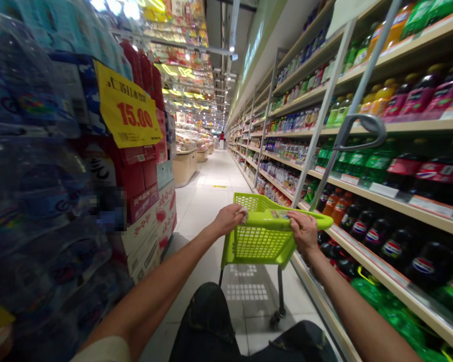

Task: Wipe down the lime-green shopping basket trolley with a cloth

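A lime-green shopping cart (262, 245) with a perforated plastic basket stands in front of my knees. My left hand (230, 218) is closed round the left end of its handle. A small whitish, crumpled-looking bit shows by those fingers, too small to name. Farther right, my right hand (303, 230) has its fingers curled over the handle bar (268, 219). The handle's right end sticks out past that hand, close to the shelf edge. One dark caster wheel (277, 318) shows below the basket. The basket's inside is mostly hidden behind the handle.
Shelves of soda bottles (392, 249) line the right side, with a grey post and loop handle (360, 131) projecting. Stacked drink packs (49, 166) and cartons rise on the left beside a yellow price sign (128, 108). The tiled aisle (211, 171) runs ahead towards a distant person (222, 139).
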`<state>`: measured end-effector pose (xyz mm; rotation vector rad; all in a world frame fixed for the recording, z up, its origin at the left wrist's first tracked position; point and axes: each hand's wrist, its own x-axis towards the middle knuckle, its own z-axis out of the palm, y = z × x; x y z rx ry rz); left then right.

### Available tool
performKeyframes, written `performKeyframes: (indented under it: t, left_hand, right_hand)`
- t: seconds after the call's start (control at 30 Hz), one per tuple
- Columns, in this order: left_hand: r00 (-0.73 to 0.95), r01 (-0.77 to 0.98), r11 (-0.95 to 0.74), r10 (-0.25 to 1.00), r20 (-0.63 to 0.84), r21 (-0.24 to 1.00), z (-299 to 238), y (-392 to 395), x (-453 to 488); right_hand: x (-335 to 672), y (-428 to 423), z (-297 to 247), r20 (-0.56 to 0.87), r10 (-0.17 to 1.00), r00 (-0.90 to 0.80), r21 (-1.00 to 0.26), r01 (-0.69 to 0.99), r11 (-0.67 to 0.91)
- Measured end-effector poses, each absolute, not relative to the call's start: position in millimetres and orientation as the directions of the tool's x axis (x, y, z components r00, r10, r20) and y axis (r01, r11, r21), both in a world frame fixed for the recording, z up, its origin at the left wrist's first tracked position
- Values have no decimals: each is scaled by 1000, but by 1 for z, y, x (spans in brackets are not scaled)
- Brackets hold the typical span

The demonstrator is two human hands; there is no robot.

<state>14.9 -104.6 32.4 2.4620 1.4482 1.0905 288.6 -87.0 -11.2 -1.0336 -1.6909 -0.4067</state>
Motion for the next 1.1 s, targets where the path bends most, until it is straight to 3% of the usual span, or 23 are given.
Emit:
performKeyframes:
  t: [0.17,0.3,0.37,0.47,0.53,0.63,0.77,0.87,0.97,1.03,1.1]
  left_hand:
    - [412,521,-772,602,684,365,16,-130,84]
    - [482,222,-925,379,790,308,-2,-133,116]
    - [454,220,-907,422,785,360,-19,-121,106]
    - [305,394,-757,642,703,521,-51,-96,81]
    - [148,471,-648,727,671,598,-68,-85,80]
    - [60,426,-690,666,743,584,-74,-86,118]
    - [269,334,-852,497,825,404,-63,-91,163]
    - [320,422,-812,549,772,403,-70,-78,134]
    - [194,589,-652,687,700,477,-85,-66,98]
    - [193,602,-653,678,710,459,-91,-66,98]
    - [284,546,-746,593,754,381,-93,-71,113]
  right_hand:
    - [312,-79,8,842,540,12,-309,830,464]
    - [298,-109,16,811,578,-90,-272,817,509]
    - [296,-127,11,801,585,-129,-247,819,518]
    - [311,-141,3,817,569,-95,-209,871,446]
    - [326,-143,1,814,574,-87,-175,906,385]
    - [342,-140,2,763,636,-112,-77,962,261]
    - [363,-140,3,762,633,-138,35,985,172]
    - [379,-141,2,759,640,-120,45,990,132]
    - [369,-139,-5,719,680,-146,91,989,116]
    - [345,-136,-14,645,723,-247,155,969,193]
    - [318,-132,-25,584,740,-332,210,943,257]
